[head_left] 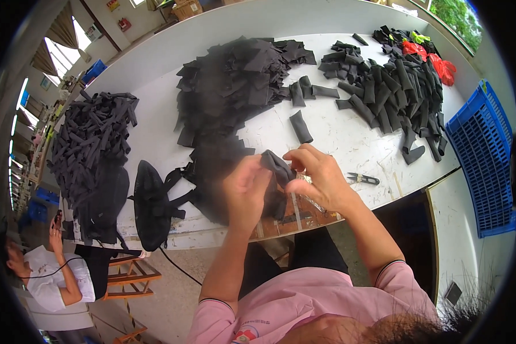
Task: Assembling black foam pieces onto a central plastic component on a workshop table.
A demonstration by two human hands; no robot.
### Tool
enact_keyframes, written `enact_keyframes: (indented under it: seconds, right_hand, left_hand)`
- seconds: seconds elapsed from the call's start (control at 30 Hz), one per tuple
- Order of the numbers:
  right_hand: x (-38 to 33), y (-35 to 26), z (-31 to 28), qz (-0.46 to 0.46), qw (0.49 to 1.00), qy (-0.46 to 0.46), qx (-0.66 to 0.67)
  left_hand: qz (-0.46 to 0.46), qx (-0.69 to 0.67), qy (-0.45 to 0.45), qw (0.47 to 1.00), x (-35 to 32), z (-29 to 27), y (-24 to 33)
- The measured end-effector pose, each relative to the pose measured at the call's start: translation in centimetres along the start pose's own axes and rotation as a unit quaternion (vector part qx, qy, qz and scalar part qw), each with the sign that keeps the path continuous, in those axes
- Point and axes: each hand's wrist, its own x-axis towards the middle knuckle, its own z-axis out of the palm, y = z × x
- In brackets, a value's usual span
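Note:
A small piece of black fabric [278, 167], folded into a tube-like shape, is held up between my two hands above the table's near edge. My left hand [246, 186] grips its left side with the fingers closed. On the other side, my right hand [318, 176] pinches the fabric between thumb and fingers. Below the hands, black cloth [212, 198] lies partly hidden by them. Thread snips [363, 179] rest on the table to the right of my right hand. Just beyond the hands lies a loose black fabric tube [300, 127].
A large heap of flat black pieces [229, 86] covers the table's middle. Black tubes [384, 86] and red plastic [441, 70] lie at right, rolled strips [94, 135] at left. A blue crate [483, 163] stands at right. Another person [54, 278] is at left near a wooden stool [133, 278].

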Motion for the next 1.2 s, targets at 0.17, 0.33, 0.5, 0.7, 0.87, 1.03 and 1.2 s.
enact_keyframes:
  seconds: [0.17,0.33,0.5,0.7,0.87,1.03,1.2]
  right_hand:
    - [-0.3,1.4,1.5,-0.112,0.958,-0.096,-0.247]
    - [-1.9,2.2,2.2,-0.032,0.984,-0.078,-0.159]
    - [-1.3,1.8,1.1,-0.060,0.979,-0.094,-0.168]
    - [-3.9,4.6,4.3,-0.023,0.999,-0.010,-0.045]
    - [-3.4,4.9,3.2,-0.027,0.996,-0.059,-0.055]
    - [-4.7,5.3,4.5,-0.003,0.999,-0.036,-0.018]
    - [-3.4,4.0,3.2,-0.036,0.995,-0.049,-0.084]
  left_hand:
    - [-0.029,-0.035,0.071,0.996,-0.7,-0.4,-0.5]
    - [-0.088,-0.136,-0.012,0.987,-1.2,0.2,-2.0]
    - [-0.141,-0.086,-0.060,0.985,1.1,1.5,0.1]
    - [-0.144,0.005,-0.082,0.986,0.3,1.6,-2.4]
    - [-0.097,0.124,-0.090,0.983,1.0,2.2,-0.6]
    - [-0.049,0.250,-0.126,0.959,0.7,1.5,-1.6]
    - [-0.024,0.004,-0.061,0.998,-0.1,2.4,0.2]
